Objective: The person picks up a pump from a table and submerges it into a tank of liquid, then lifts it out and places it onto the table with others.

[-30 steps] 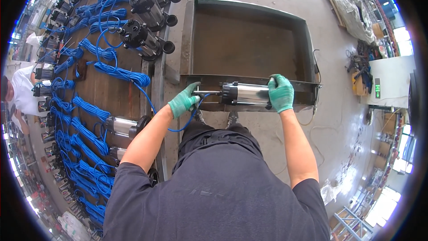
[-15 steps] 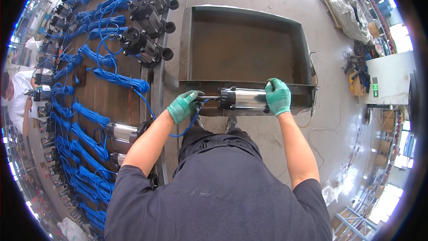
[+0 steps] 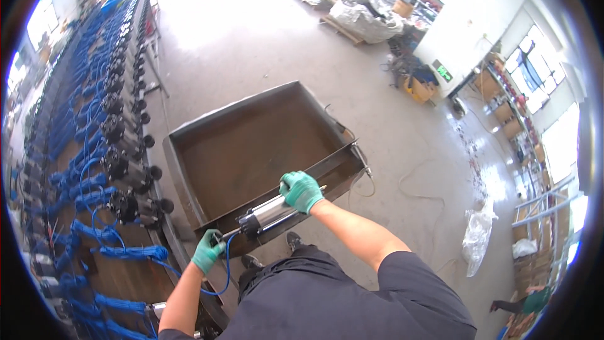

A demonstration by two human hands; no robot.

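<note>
A silver cylindrical pump [image 3: 267, 214] with a black end lies across the near ledge of an open metal tank [image 3: 217, 111], tilted up to the right. My right hand [image 3: 302, 191], in a green glove, is closed over its right end. In a matching glove, my left hand [image 3: 208, 251] grips a dark fitting at the end of a metal rod [image 3: 228, 238] that meets the pump's black end. A blue cable [image 3: 228, 267] loops down from there and runs left. Brown, murky liquid [image 3: 258, 151] appears to lie in the tank.
On the left, a long bench [image 3: 116, 271] carries rows of silver-and-black pumps [image 3: 129, 170] with coiled blue cables [image 3: 133, 252]. A hose [image 3: 372, 184] hangs at the tank's right corner. Farther right are clear plastic [image 3: 479, 233] and a yellow crate [image 3: 420, 88] on the floor.
My view has swung right and up, so the tank and hands sit lower and more to the left. The pump now slants up to the right. Both hands keep their hold.
</note>
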